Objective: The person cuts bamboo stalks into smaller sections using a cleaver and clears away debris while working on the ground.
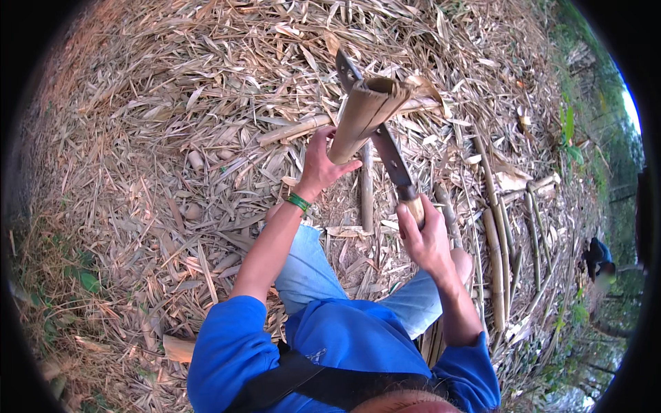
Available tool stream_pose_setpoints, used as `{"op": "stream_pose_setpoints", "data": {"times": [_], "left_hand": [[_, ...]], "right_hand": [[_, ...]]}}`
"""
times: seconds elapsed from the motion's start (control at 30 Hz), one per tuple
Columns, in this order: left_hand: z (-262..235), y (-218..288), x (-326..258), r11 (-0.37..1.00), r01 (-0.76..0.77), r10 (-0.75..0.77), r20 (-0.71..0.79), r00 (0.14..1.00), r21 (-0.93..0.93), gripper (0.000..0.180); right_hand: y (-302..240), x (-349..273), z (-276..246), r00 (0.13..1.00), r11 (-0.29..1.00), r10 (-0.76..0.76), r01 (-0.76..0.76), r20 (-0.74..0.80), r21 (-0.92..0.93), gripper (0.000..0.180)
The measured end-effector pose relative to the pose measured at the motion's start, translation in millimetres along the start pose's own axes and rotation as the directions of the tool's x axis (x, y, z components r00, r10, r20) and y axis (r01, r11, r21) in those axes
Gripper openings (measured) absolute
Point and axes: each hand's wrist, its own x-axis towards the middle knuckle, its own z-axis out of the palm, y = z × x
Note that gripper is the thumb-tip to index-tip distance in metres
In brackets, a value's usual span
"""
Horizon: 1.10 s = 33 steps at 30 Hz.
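Observation:
My left hand (320, 165) grips the lower part of a thick, hollow bamboo piece (363, 120), its thumb stretched across toward the right. The bamboo stands tilted, its open end up, with a dark crack down its side. My right hand (428, 239) is wrapped around the wooden handle of a machete (392, 157). The dark blade slants up to the left across the bamboo, and its tip shows beyond the far side. Bamboo hides the middle of the blade; whether it is sunk into the wall or only behind it, I cannot tell.
Dry bamboo leaves and husks (206, 89) cover the ground. A short bamboo length (367, 189) lies between my knees. Several bamboo poles (496, 255) lie at the right. Another person (597, 258) is far off at the right, near green plants.

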Motion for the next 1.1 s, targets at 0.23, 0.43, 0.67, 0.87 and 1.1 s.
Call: {"op": "stream_pose_setpoints", "data": {"times": [0.23,0.43,0.67,0.87,1.1], "left_hand": [[-59.8,89.6,160.1,0.893,-0.45,0.431,-0.311,0.847,0.014,0.046],[-35.1,81.2,218.7,0.909,-0.36,0.337,0.135,0.932,0.21,0.04],[-23.5,85.4,200.4,0.716,-0.463,0.191,0.491,0.85,0.522,0.045],[-17.8,47.7,204.1,0.862,-0.359,0.207,0.396,0.895,0.359,0.058],[2.1,-48.8,140.0,0.932,-0.231,0.12,0.365,0.923,0.278,0.047]], "right_hand": [[8.8,5.8,1.0,0.99,0.982,0.083,-0.062,0.116,-0.178,0.047],[7.6,1.1,-10.6,0.987,0.98,0.04,-0.008,0.158,-0.2,0.046],[15.5,15.0,-24.3,0.987,0.98,0.091,-0.066,0.129,-0.187,0.048],[15.6,30.5,-44.0,0.981,0.988,-0.03,0.059,0.189,-0.145,0.05],[60.9,66.9,4.5,0.946,0.975,0.137,-0.076,0.295,-0.21,0.052]]}}
